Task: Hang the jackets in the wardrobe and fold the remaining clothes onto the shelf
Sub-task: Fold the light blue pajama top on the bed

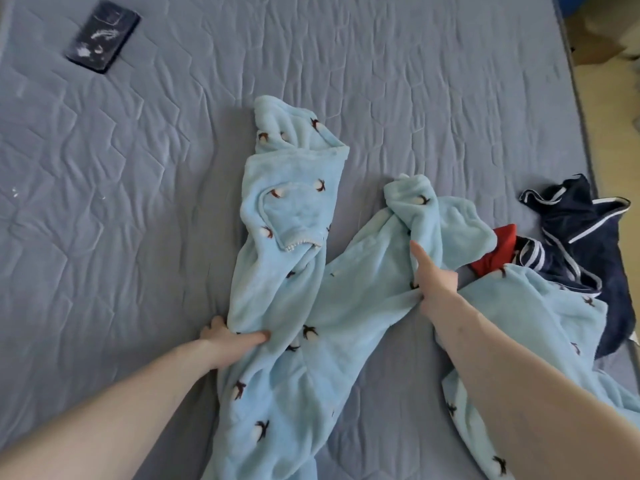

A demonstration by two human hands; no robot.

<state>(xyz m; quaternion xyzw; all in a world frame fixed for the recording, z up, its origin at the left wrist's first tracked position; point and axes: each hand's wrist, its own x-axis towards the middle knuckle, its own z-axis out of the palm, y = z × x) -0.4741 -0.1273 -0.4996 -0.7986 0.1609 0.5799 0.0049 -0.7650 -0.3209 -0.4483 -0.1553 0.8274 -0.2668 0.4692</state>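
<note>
I am only beginning the folding: the pale blue fleece garment point(311, 323) is lying crumpled and unfolded on the bed point(415, 81). My left hand point(232, 336) is pinching its left edge; my right hand point(434, 277) is gripping bunched fabric, forefinger extended. The dark navy clothes point(581, 230) are waiting at the right. I am seeing no wardrobe or shelf, and the garment's lower end is running out of view.

Home bedroom: quilted mattress point(346, 64) strewn with clothes point(575, 230).
</note>
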